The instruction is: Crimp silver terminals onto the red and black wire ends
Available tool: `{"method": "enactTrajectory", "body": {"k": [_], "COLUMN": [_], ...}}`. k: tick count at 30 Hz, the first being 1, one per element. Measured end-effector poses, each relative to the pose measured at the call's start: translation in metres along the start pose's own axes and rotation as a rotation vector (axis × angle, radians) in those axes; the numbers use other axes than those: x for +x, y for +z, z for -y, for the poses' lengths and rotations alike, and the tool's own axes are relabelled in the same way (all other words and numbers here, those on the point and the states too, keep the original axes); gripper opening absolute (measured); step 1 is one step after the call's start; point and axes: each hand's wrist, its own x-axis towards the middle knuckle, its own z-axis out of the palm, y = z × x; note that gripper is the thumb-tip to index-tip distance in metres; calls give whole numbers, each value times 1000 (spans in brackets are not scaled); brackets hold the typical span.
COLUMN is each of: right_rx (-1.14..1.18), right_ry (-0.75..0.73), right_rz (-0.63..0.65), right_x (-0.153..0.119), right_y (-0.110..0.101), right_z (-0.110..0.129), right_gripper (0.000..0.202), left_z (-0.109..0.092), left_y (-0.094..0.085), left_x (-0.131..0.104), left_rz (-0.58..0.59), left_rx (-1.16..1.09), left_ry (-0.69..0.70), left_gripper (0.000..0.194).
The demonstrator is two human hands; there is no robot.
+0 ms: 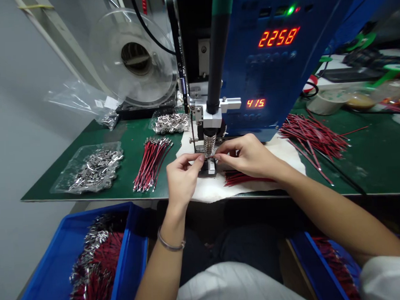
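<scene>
Both hands meet at the small metal fixture [211, 167] under the spring-loaded tip [209, 143] of a blue machine [250, 77]. My left hand [184, 177] is on the fixture's left side, thumb and index finger pinched; what lies between them is too small to make out. From the right, my right hand [246, 156] pinches close to the tip, its fingertips hiding whatever they hold. A bundle of red and black wires [242, 177] lies on white cloth [208, 191] below my right hand.
Left on the green table [129, 164] are wires with metal ends [151, 164] and trays of metal parts [98, 168] [170, 122]. More red wires [314, 136] lie right. Blue bins [71, 244] [307, 260] stand below the table edge.
</scene>
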Motion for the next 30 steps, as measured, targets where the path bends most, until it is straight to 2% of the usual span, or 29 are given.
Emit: {"method": "enactTrajectory", "body": {"k": [30], "right_rx": [-18], "right_ry": [-30], "right_rz": [-19], "right_x": [-2], "right_y": [1], "right_z": [-3], "right_gripper": [19], "left_z": [-1], "left_y": [0], "left_x": [-1], "left_rz": [13], "left_rx": [2], "left_ry": [-2], "left_gripper": [20]}}
